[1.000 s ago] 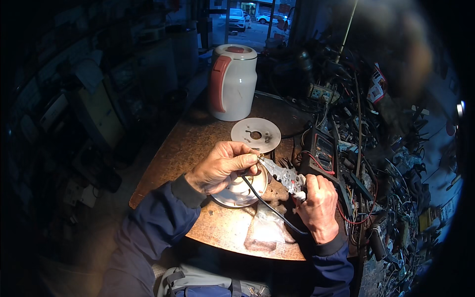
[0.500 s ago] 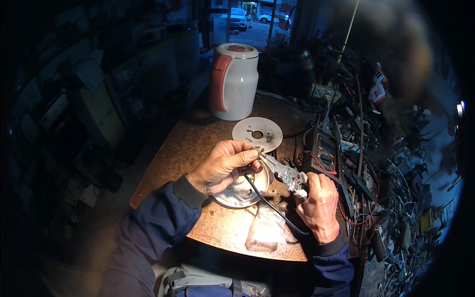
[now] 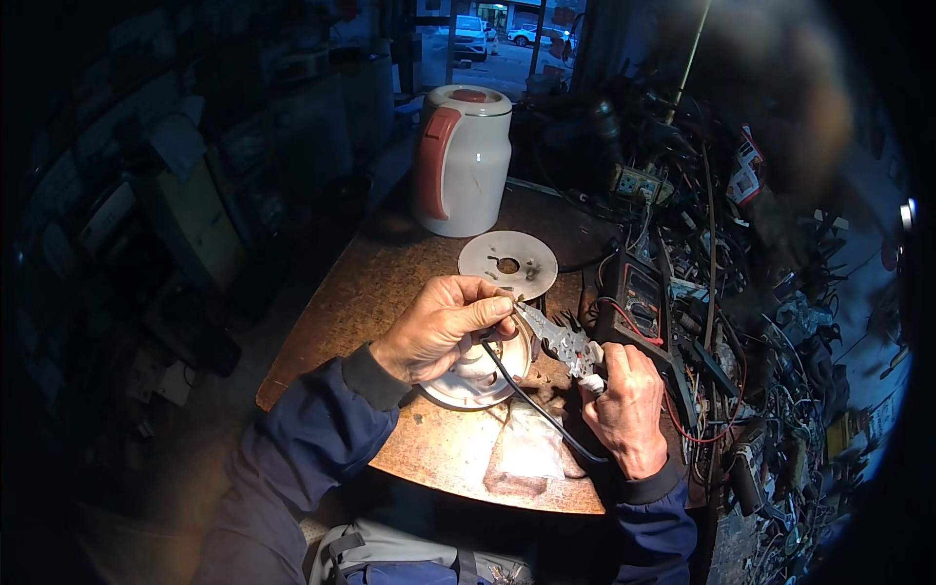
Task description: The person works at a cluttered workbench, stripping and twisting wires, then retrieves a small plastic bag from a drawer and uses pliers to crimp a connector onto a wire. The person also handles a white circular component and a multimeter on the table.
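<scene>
Between the thumb and fingers of my left hand is the end of a black cable, which trails down toward my right wrist. My right hand is closed round the handles of a wire stripper with a flat metal head and light grips. Its tip meets the cable end at my left fingertips; the exact contact is too small to make out. Beneath my hands lies a round white appliance base, partly covered by the left hand. A flat pale disc with a centre hole lies just beyond.
A white electric kettle with a red handle stands at the back of the brown worktable. On the right are a multimeter with red leads and a heap of tangled wires and parts. A clear plastic bag lies near the front edge.
The left fingertips and the stripper's tip have shifted very slightly to the right. Both hands keep the same hold, and the rest stays as it was.
</scene>
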Motion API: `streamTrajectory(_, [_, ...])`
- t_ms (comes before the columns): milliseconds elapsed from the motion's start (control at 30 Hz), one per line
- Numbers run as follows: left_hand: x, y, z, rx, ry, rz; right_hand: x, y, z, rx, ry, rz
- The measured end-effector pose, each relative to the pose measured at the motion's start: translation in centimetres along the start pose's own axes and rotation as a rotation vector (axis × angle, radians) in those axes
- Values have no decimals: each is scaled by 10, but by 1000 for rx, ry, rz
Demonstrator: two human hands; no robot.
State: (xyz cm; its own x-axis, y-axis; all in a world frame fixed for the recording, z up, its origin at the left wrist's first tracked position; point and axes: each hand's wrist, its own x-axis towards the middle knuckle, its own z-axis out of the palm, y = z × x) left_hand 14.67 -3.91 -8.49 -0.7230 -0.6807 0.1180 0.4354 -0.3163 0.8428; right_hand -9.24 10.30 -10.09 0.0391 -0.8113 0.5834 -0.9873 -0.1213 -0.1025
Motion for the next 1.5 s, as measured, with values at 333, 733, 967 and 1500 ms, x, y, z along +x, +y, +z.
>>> streamTrajectory(333, [-1,3,0,33,-26,12,1,0,0,25,-20,23])
streamTrajectory(733, [-2,-3,1,107,57,49,1,-3,1,7,-10,23])
streamTrajectory(967, [-3,0,5,136,47,74,1,-6,-1,-12,-5,36])
streamTrajectory(1500, [0,-7,7,387,142,225,1,-12,-3,-7,-15,52])
